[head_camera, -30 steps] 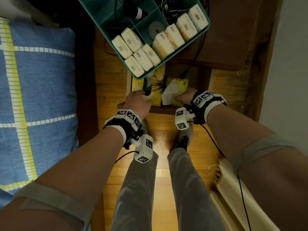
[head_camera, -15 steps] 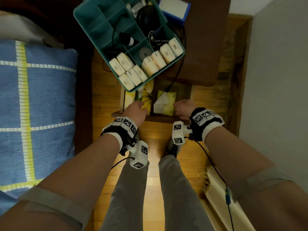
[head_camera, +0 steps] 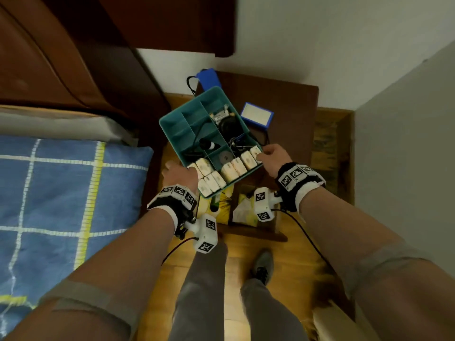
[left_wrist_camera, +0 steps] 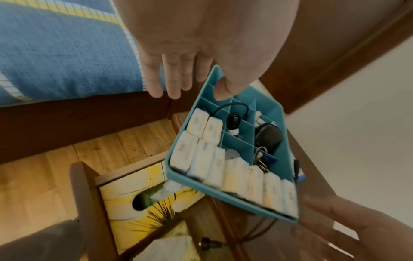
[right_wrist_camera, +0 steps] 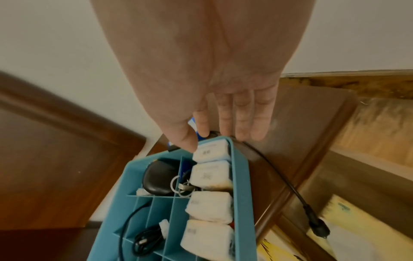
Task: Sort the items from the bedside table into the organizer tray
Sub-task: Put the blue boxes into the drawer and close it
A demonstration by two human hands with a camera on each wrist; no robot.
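Teal organizer tray (head_camera: 172, 130) (tissue packs (head_camera: 230, 171) along its near edge) flanked by left hand (head_camera: 181, 174) and right hand (head_camera: 274, 157), fingers straight, gripping nothing.

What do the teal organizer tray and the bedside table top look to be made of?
Organizer tray: likely molded plastic, matte teal, with thin uniform walls and dividers and rounded corners. Bedside table: probably wood or wood veneer, dark brown with a slight sheen; grain is not clearly visible.
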